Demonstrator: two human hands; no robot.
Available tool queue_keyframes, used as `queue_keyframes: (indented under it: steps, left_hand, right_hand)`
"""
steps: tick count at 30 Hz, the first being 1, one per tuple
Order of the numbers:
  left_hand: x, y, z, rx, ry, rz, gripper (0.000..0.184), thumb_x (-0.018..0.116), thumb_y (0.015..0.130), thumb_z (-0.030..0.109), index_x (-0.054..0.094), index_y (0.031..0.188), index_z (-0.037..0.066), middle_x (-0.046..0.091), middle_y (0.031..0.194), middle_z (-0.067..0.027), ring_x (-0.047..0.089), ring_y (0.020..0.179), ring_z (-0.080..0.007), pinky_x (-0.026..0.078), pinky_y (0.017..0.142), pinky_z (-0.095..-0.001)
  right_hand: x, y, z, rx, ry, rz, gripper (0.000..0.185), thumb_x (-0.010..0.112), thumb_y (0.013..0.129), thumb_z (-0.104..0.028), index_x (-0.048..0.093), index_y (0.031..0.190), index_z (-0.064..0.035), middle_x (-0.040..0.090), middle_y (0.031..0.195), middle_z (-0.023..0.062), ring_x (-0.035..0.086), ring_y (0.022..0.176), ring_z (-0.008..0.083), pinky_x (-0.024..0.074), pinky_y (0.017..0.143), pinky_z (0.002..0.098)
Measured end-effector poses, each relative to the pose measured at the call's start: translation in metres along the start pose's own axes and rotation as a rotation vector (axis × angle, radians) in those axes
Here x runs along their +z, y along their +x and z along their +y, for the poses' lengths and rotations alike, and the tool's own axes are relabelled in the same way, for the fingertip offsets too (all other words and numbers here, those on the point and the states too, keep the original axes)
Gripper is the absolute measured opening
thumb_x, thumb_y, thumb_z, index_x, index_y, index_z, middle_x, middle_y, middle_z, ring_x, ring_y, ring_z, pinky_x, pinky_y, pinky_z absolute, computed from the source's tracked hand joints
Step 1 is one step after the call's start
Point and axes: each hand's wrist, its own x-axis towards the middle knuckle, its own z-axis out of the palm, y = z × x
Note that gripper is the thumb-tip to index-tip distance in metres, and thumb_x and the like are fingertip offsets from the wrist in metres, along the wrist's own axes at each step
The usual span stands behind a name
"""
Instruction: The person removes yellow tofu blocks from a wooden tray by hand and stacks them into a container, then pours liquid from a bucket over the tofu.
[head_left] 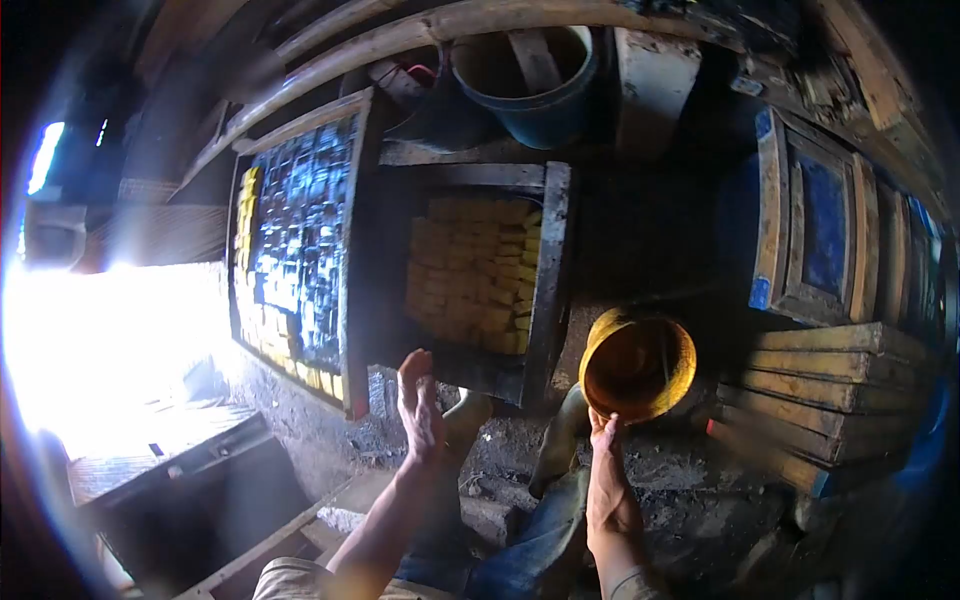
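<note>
Grips a round, open-topped, plastic-looking yellow bucket [676,360] at the near rim with the bare right hand [605,445], above dark, rough ground [680,480] and just right of a rectangular, dark wooden box [548,285] packed with tight rows of dull yellow blocks [470,265]. Points the bucket's mouth up toward the head camera, along a long axis running from mouth to base, away from the lens. Cannot tell how far tilted, or whether resting on anything, with the underside out of sight. Shows as stained and worn, bright yellow along the rim, amber-brown down the inner wall and nearly black in the shadowed bottom. Holds nothing visible in the bare left hand [421,415], spread loosely with fingers extended beside the box's near edge; cannot tell if touching it. Includes, at left, a rectangular wooden-framed tray [355,250] with a glossy, dark, grid-like surface and yellow blocks along two edges, beside strong glare. Includes also a round blue bucket [525,120] with a flat wooden board [535,62] inside, beyond the box, and a stack of shallow, yellowish wooden trays [830,400] at right.
</note>
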Motion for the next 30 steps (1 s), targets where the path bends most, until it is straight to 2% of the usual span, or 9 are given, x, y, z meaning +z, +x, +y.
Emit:
queue_keyframes:
  steps: [1,5,6,7,11,17,23,26,30]
  left_hand:
    - [-0.002,-0.008,-0.002,-0.032,-0.025,0.019,0.042,0.051,0.097,0.023,0.051,0.133,0.001,0.057,0.128,-0.0118,0.055,0.117,-0.0239,0.039,0.103,-0.0366]
    - [-0.009,-0.027,0.018,-0.193,-0.223,-0.079,0.038,0.054,0.095,0.022,0.054,0.127,0.001,0.061,0.118,-0.0111,0.058,0.107,-0.0177,0.047,0.090,-0.0315]
    - [-0.011,-0.027,0.022,-0.382,-0.393,-0.095,0.038,0.053,0.096,0.027,0.055,0.125,0.002,0.064,0.113,-0.0097,0.062,0.104,-0.0171,0.049,0.088,-0.0313]
    - [-0.011,-0.026,0.021,-0.375,-0.425,-0.080,0.038,0.053,0.096,0.027,0.055,0.125,0.002,0.064,0.113,-0.0097,0.062,0.104,-0.0171,0.049,0.088,-0.0313]
    - [-0.010,-0.025,0.014,-0.396,-0.648,-0.229,0.045,0.050,0.099,0.038,0.055,0.130,0.006,0.065,0.118,-0.0110,0.063,0.109,-0.0211,0.048,0.090,-0.0346]
    - [0.037,-0.021,0.032,-0.656,-1.101,-0.278,0.044,0.044,0.101,0.036,0.056,0.133,0.008,0.062,0.128,-0.0101,0.057,0.119,-0.0227,0.042,0.100,-0.0376]
    - [0.083,-0.008,0.049,-0.717,-1.378,-0.410,0.045,0.044,0.100,0.039,0.058,0.130,0.009,0.057,0.136,-0.0095,0.052,0.126,-0.0252,0.037,0.105,-0.0390]
    - [0.103,0.012,0.044,-0.717,-1.448,-0.528,0.048,0.041,0.101,0.041,0.056,0.132,0.007,0.056,0.137,-0.0102,0.051,0.127,-0.0250,0.037,0.106,-0.0386]
    - [0.107,0.044,0.046,-0.760,-1.510,-0.520,0.050,0.040,0.102,0.043,0.056,0.131,0.006,0.055,0.137,-0.0112,0.052,0.126,-0.0253,0.038,0.108,-0.0383]
  right_hand:
    - [0.045,-0.027,-0.023,-0.118,-0.151,0.093,0.049,0.066,0.088,-0.023,0.049,0.132,-0.0114,0.063,0.126,0.0099,0.064,0.112,0.0271,0.0543,0.097,0.0486]
    - [0.047,-0.032,-0.092,-0.149,-0.346,0.259,0.044,0.061,0.085,-0.015,0.046,0.126,-0.0199,0.058,0.120,0.0066,0.062,0.103,0.0286,0.0561,0.091,0.0544]
    - [0.055,-0.041,-0.116,-0.147,-0.451,0.253,0.049,0.059,0.083,-0.011,0.041,0.127,-0.0243,0.049,0.121,0.0044,0.055,0.110,0.0265,0.0563,0.087,0.0580]
    - [0.067,-0.045,-0.135,-0.136,-0.566,0.247,0.055,0.059,0.081,-0.010,0.038,0.129,-0.0250,0.043,0.125,0.0044,0.047,0.116,0.0258,0.0556,0.084,0.0616]
    - [0.095,-0.092,-0.188,-0.123,-0.761,0.301,0.073,0.059,0.078,-0.010,0.028,0.143,-0.0234,0.040,0.129,0.0070,0.046,0.117,0.0299,0.0560,0.080,0.0642]
    - [0.156,-0.231,-0.266,-0.093,-0.911,0.314,0.064,0.058,0.080,-0.007,0.032,0.137,-0.0177,0.044,0.125,0.0124,0.054,0.109,0.0330,0.0564,0.078,0.0653]
    - [0.278,-0.383,-0.290,-0.139,-1.053,0.351,0.042,0.061,0.082,-0.004,0.043,0.119,-0.0121,0.055,0.115,0.0116,0.059,0.105,0.0315,0.0595,0.076,0.0596]
    - [0.335,-0.419,-0.279,-0.187,-1.081,0.155,0.036,0.065,0.088,-0.006,0.043,0.116,-0.0073,0.057,0.110,0.0136,0.065,0.092,0.0295,0.0630,0.069,0.0544]
    - [0.366,-0.430,-0.267,-0.102,-1.102,0.095,0.042,0.066,0.091,-0.009,0.041,0.124,-0.0065,0.051,0.122,0.0129,0.061,0.106,0.0305,0.0638,0.074,0.0531]
